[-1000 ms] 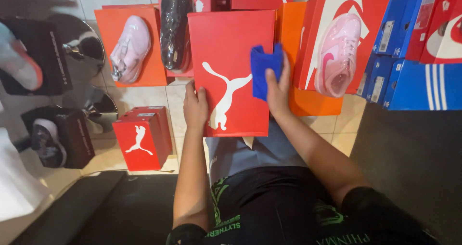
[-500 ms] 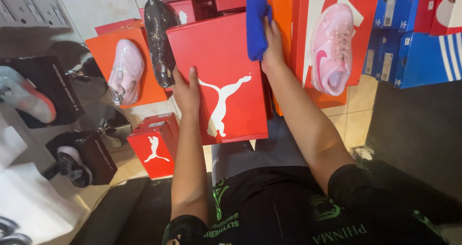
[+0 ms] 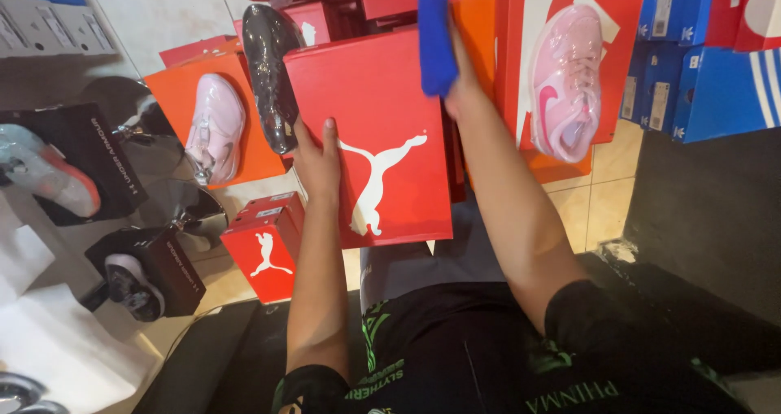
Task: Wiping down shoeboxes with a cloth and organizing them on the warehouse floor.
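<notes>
A large red shoe box [image 3: 370, 105] with a white leaping-cat figure rests tilted on my lap. My left hand [image 3: 317, 158] grips its left edge, thumb on the lid. My right hand [image 3: 457, 84] is at the box's top right corner and holds a folded blue cloth [image 3: 435, 40] against the lid there. The fingers of that hand are mostly hidden behind the cloth.
A black shoe [image 3: 270, 72] and a pink shoe [image 3: 213, 129] on an orange box lie to the left. Another pink shoe [image 3: 565, 80] sits on a red box at right, with blue boxes [image 3: 708, 56] beyond. A small red box [image 3: 264, 247] and black boxes [image 3: 150, 272] stand on the floor.
My right hand has slid the blue cloth from the middle right of the lid up to its top right corner. The view has shifted lower and closer.
</notes>
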